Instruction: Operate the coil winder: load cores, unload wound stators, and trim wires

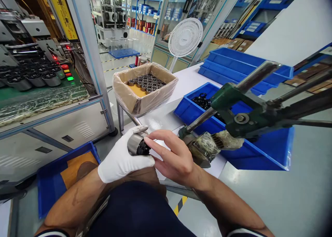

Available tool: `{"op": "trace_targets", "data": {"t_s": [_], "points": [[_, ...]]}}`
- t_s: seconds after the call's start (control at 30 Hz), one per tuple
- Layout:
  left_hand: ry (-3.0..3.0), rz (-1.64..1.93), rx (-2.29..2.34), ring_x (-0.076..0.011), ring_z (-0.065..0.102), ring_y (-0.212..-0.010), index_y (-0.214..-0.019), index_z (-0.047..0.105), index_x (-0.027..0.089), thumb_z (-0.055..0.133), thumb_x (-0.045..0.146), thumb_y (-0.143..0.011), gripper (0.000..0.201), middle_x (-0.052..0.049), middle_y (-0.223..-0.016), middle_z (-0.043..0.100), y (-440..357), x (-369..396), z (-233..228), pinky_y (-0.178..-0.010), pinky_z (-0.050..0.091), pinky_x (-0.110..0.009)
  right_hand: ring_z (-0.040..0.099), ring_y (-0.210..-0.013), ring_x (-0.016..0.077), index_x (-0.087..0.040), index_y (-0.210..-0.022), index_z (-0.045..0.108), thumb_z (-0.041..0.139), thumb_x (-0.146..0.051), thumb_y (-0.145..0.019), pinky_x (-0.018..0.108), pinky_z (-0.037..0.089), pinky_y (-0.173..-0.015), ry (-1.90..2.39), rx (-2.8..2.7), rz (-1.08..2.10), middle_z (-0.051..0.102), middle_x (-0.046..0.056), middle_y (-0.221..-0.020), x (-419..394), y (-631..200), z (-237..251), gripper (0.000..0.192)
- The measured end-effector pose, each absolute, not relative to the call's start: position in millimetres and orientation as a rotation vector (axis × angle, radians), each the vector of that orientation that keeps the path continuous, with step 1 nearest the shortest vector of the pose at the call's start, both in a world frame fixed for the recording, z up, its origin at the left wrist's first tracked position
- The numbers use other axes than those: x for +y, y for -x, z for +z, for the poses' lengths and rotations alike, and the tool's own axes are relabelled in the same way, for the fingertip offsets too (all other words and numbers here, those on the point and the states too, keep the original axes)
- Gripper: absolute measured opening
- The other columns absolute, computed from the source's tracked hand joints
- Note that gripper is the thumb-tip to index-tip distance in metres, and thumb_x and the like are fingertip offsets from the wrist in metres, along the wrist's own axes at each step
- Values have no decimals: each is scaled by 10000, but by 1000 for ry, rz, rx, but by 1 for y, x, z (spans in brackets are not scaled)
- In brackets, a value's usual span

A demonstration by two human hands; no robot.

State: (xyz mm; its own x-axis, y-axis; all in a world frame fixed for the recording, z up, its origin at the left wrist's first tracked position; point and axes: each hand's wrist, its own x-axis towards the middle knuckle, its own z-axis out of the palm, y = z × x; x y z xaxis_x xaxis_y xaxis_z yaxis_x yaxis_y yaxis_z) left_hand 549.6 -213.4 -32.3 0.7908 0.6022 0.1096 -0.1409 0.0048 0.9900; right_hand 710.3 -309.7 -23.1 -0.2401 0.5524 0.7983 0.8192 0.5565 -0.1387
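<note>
Left of the press (250, 117), your gloved left hand (118, 157) clasps the cylinder (133, 143), its black insert (143, 148) apparently in place; beyond, the carton (153, 102) holds rows of similar pieces (147, 84), seemingly done. Your bare right hand (177, 157) bends its fingers to the insert, whether pinching I can't tell, with table (166, 114) room left of the press, while the bin (259, 157) crowds behind it, loose black parts (202, 100) inside suggesting more left.
</note>
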Motion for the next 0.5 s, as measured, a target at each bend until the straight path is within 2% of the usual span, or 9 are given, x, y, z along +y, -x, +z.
{"op": "trace_targets", "data": {"t_s": [0.2,0.3,0.37,0.4,0.5], "points": [[-1473,614,422,-323,625,-1205,-1331,528,148,845,388,-704,743,-137,-1295,661,-548,-212,-38,-1045,504,-431,613,-986,234,-102,-1239,549,534,-23,-856,388,574,-792,1152,-1927,-401,625,151,-1029,-304,-707,-26,392],[-1426,680,473,-335,591,-1247,-1332,535,145,827,412,-715,733,-141,-1327,639,-548,-214,-44,-1081,473,-449,611,-998,242,-68,-1232,558,592,-68,-890,391,569,-819,1110,-1933,-414,627,164,-1032,-300,-706,-33,344],[-1382,713,504,-332,581,-1253,-1346,533,155,812,419,-726,729,-134,-1339,627,-548,-218,-48,-1112,443,-472,606,-1040,263,-51,-1254,557,642,-224,-940,416,562,-853,1109,-1937,-385,622,188,-1080,-299,-704,-36,368],[-1350,704,499,-331,586,-1240,-1345,545,163,817,419,-717,731,-128,-1324,634,-549,-220,-49,-1122,434,-487,599,-1081,280,-43,-1280,549,632,-339,-964,436,557,-878,1099,-1940,-359,613,205,-1121,-299,-702,-37,440],[-1240,658,443,-352,622,-1168,-1298,629,207,873,458,-618,765,-109,-1187,694,-553,-229,-51,-1107,463,-508,562,-1209,331,-15,-1360,506,473,-608,-994,491,532,-964,991,-1972,-298,581,244,-1229,-297,-695,-37,698]]}}
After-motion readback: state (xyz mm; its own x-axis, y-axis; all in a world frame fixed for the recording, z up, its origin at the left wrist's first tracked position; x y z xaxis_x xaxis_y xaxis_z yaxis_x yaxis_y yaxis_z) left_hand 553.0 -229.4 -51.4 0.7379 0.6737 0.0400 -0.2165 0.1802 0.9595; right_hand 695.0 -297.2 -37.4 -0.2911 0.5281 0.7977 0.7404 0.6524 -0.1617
